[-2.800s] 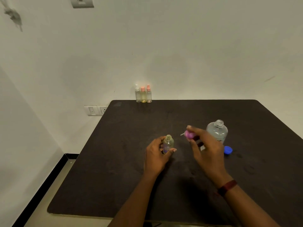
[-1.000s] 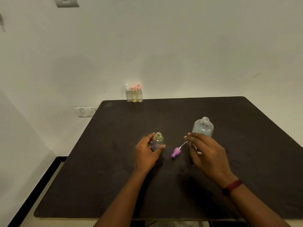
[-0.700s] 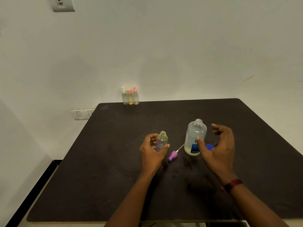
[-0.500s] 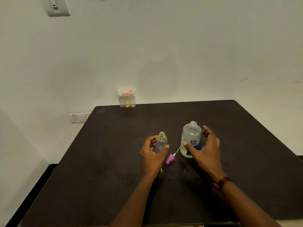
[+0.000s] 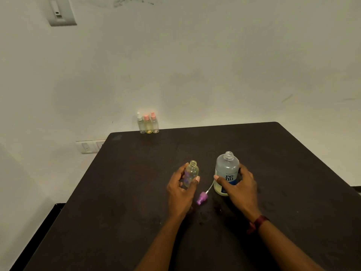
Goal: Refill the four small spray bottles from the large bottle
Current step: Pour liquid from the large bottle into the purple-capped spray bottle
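1. A dark table (image 5: pixel 136 192) fills the lower part of the view. It stands against a plain pale wall (image 5: pixel 195 65).
2. High on the wall at the left is a grey switch (image 5: pixel 61 11). Lower down, just left of the table's back corner, is a white socket (image 5: pixel 88 146). A strip of floor (image 5: pixel 11 222) shows at the far left.
3. Three small bottles (image 5: pixel 148 124) stand close together at the back edge of the table, touching the wall. One has a white top and two have pink tops. The middle one looks yellow inside.
4. The left hand (image 5: pixel 180 190) holds a small open bottle (image 5: pixel 190 173) upright near the middle of the table. Its fingers curl round the bottle. The bottle is see-through and has no top on.
5. A purple spray top (image 5: pixel 202 198) with a thin white tube lies on the table between the two hands.
6. The right hand (image 5: pixel 241 190) holds the big bottle (image 5: pixel 226 171), which stands upright on the table with its neck open. The thumb is on the front and the fingers wrap round the back. A dark red band (image 5: pixel 257 223) is on that wrist.
7. I cannot tell how full the small open bottle or the big bottle is. The right hand hides part of the big bottle's blue label.
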